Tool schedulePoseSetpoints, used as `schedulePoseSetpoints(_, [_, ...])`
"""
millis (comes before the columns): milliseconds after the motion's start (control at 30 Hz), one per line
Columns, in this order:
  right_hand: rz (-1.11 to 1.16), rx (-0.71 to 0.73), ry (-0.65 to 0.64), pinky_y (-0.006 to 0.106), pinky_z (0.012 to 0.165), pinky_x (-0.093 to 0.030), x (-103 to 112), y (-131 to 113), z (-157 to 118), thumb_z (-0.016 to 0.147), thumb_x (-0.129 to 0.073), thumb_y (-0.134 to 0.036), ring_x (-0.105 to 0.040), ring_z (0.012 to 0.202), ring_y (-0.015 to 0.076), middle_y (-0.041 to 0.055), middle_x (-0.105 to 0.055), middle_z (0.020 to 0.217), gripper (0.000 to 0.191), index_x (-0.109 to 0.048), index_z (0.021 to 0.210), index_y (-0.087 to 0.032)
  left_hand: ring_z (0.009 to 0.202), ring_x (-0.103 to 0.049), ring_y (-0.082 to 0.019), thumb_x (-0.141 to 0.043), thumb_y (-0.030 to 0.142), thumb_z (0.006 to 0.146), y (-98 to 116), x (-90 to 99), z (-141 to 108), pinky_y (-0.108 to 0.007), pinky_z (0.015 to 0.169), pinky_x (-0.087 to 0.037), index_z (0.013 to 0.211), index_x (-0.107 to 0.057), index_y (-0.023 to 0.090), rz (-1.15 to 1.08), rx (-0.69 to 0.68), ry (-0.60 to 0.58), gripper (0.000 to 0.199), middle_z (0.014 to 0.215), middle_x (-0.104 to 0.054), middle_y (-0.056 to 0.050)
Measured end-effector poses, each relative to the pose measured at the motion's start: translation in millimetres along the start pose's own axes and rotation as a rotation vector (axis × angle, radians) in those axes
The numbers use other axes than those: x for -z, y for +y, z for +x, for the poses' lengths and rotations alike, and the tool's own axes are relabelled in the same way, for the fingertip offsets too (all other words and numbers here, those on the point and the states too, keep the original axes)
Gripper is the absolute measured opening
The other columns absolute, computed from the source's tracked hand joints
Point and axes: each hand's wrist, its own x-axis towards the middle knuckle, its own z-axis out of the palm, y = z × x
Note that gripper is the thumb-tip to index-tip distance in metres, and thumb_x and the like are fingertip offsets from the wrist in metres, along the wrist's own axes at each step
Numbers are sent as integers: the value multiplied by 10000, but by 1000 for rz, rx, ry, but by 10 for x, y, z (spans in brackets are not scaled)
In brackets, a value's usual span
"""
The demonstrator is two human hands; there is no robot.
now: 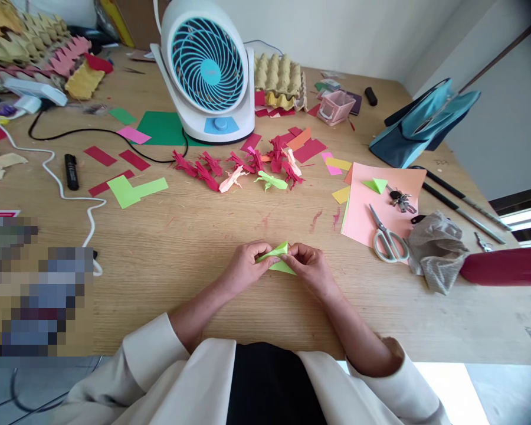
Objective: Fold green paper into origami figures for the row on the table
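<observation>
A small folded piece of lime-green paper (pixel 283 267) is held between my two hands, just above the table near its front. My left hand (pixel 251 262) pinches the paper's left side, with thumb and fingers closed on it. At the right end, my right hand (pixel 308 265) grips the same paper between thumb and fingertips. One folded flap stands up between the hands, and a flat part shows below them. Beyond the hands lies a row of folded paper figures, including a crimson one (pixel 207 176), a peach one (pixel 233 179) and a lime-green one (pixel 271 180).
A white and blue fan (pixel 221 125) stands at the back. Scissors (pixel 387 241) lie on pink paper (pixel 358 218) at right, near a grey cloth-like bundle (pixel 438 251) and a dark red bottle (pixel 508 267). Lime paper scraps (pixel 128 192) and a black marker (pixel 71 172) are at left.
</observation>
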Motion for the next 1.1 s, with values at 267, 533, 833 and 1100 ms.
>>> schedulePoseSetpoints(267, [62, -27, 11, 234, 498, -299, -12, 1, -15, 705, -807, -405, -410, 530, 87, -32, -533, 607, 289, -631, 703, -177, 596, -382, -90, -623, 281, 814, 2, -2, -7, -234, 584, -293, 593, -473, 161, 21, -11, -67, 293, 601, -420, 54])
schedulePoseSetpoints(533, [201, -69, 126, 235, 506, -319, 55, -36, 15, 714, -798, -444, -398, 519, 86, -37, -505, 565, 341, -590, 637, -185, 587, -381, -92, -629, 286, 794, 11, 31, -5, -237, 565, -282, 577, -456, 166, 36, 34, -194, 302, 593, -417, 58])
schedulePoseSetpoints(833, [-89, 5, -84, 254, 580, -369, 72, -66, -11, 802, -701, -507, -470, 626, 124, -1, -571, 702, 332, -620, 806, -185, 586, -404, -98, -591, 355, 845, -16, 37, -7, -227, 560, -303, 652, -532, 160, -79, 91, -62, 281, 597, -453, 49])
schedulePoseSetpoints(1100, [-259, 50, -61, 256, 579, -360, -2, -94, -44, 803, -689, -392, -473, 612, 120, -5, -567, 679, 248, -603, 713, -178, 647, -425, -105, -646, 338, 822, -22, 14, -12, -227, 602, -332, 755, -602, 151, -106, 31, -34, 204, 682, -494, 38])
